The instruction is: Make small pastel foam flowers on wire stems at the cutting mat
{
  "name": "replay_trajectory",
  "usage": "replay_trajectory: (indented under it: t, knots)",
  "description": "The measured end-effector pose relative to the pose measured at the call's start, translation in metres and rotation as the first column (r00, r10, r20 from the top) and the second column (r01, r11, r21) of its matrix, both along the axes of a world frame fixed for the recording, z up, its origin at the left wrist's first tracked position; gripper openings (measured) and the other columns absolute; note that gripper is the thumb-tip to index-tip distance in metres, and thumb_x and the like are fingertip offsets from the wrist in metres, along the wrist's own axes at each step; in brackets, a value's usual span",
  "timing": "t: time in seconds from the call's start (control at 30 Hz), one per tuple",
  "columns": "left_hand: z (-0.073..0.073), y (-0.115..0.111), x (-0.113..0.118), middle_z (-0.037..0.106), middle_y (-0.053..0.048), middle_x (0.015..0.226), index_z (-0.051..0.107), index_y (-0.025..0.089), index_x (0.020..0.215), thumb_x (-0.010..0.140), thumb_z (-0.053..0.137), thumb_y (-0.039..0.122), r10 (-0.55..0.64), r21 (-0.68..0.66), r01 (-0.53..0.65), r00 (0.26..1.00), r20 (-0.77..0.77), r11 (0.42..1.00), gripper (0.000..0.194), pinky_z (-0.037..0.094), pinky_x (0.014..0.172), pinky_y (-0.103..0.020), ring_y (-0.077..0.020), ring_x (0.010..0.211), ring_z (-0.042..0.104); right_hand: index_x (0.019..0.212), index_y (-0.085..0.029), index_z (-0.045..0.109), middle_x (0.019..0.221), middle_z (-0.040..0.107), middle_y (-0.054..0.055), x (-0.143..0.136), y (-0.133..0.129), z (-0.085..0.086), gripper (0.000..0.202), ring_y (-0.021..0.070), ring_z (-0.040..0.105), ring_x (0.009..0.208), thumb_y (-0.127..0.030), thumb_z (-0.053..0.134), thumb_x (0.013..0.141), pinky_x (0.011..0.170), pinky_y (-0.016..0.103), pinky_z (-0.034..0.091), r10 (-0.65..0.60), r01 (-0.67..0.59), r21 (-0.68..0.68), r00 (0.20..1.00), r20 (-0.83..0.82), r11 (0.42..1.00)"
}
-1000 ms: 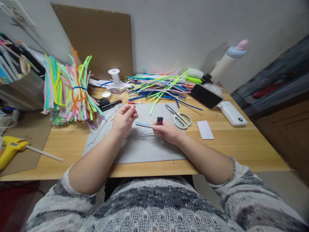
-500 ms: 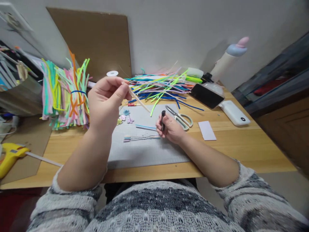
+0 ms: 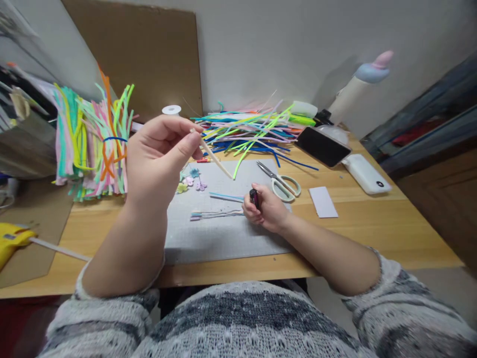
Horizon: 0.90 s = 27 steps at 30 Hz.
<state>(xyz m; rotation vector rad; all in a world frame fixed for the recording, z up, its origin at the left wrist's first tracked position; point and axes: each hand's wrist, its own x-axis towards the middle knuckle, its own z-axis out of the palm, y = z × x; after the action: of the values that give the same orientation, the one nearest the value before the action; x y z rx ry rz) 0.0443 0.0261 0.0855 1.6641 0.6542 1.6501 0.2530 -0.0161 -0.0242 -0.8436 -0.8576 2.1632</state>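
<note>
Between the thumb and fingertips of my left hand [image 3: 160, 159] is a thin cream pipe cleaner [image 3: 216, 159], raised above the mat and slanting down to the right. My right hand [image 3: 269, 209] is wrapped round a small black lighter [image 3: 254, 199], its end turned towards me. That hand is low over the grey cutting mat [image 3: 223, 243]. Blue pipe cleaner pieces [image 3: 225, 196] and several thin wire stems [image 3: 214, 215] lie to its left. Scissors [image 3: 281, 184] with pale handles rest just beyond it. Small pastel flowers [image 3: 194, 180] sit near my left wrist.
Loose coloured pipe cleaners [image 3: 253, 129] are heaped along the wall, with a tied bundle [image 3: 93, 144] at left. A yellow glue gun [image 3: 15, 241] lies front left. To the right are a phone [image 3: 323, 146], a white power bank [image 3: 367, 174] and a white card [image 3: 323, 202].
My right hand has lowered slightly and tipped the lighter, so its end now faces me more. The left hand still pinches the cream pipe cleaner. The view has shifted slightly.
</note>
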Motion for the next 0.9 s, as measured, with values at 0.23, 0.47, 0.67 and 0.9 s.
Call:
replay_trajectory:
  t: [0.23,0.47,0.67,0.9]
  knots:
    - [0.004,0.001,-0.005,0.066,0.002,0.071,0.071,0.023,0.083,0.076,0.076,0.024,0.004,0.075,-0.005,1.000,0.025,0.997,0.009,0.047,0.050,-0.024,-0.0082,0.056,0.059,0.051,-0.020,0.040,0.040,0.026,-0.008,-0.001,0.001,-0.003,0.049,0.0044,0.014,0.035,-0.061,0.047,0.076,0.034,0.018,0.008,-0.076,0.075,0.015,0.994,0.075,0.997]
    - [0.001,-0.001,0.001,0.067,0.002,0.072,0.072,0.022,0.081,0.073,0.078,0.028,-0.025,0.008,0.025,0.999,0.028,1.000,0.012,0.049,0.050,-0.022,-0.0073,0.055,0.059,0.053,-0.020,0.040,0.042,0.026,-0.008,-0.002,0.001,-0.003,0.049,0.0046,0.014,0.037,-0.062,0.048,0.076,0.036,0.018,0.007,-0.067,0.065,0.031,0.993,0.092,0.997]
    - [-0.005,-0.006,0.009,0.067,0.000,0.077,0.070,0.023,0.078,0.073,0.077,0.027,-0.003,-0.124,0.000,1.000,-0.021,0.992,0.010,0.051,0.053,-0.025,-0.0097,0.057,0.061,0.057,-0.019,0.044,0.046,0.029,-0.007,-0.004,-0.003,0.000,0.055,0.0049,0.018,0.039,-0.069,0.049,0.077,0.039,0.020,0.008,-0.096,0.081,0.110,0.986,0.133,0.991]
    - [-0.003,-0.005,0.007,0.066,0.000,0.074,0.071,0.023,0.079,0.075,0.075,0.027,0.007,-0.106,-0.008,1.000,-0.009,0.994,0.006,0.051,0.052,-0.024,-0.0093,0.056,0.059,0.073,-0.018,0.054,0.062,0.040,-0.003,-0.004,-0.008,0.000,0.041,0.0093,0.032,0.055,-0.058,0.057,0.077,0.046,0.022,0.022,-0.184,0.141,0.311,0.976,0.115,0.940]
